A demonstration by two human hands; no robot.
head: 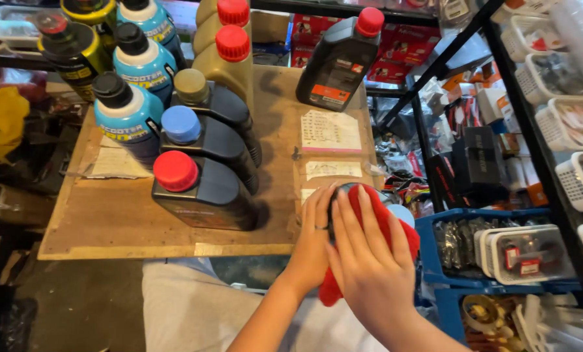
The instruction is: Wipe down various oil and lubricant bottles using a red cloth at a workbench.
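Item: dark bottle (341, 195), rigid, likely heavy; left hand (312, 242) gripped its side, right hand (368, 261) fingers spread flat, pressing soft red cloth (395, 229) over it at table (174, 231) edge.

red cartons (405, 49) stacked behind table, back shelf | white paper labels (330, 132) taped flat on wooden tabletop (109, 221) | black-and-orange label (329, 96) on black bottle (340, 58)
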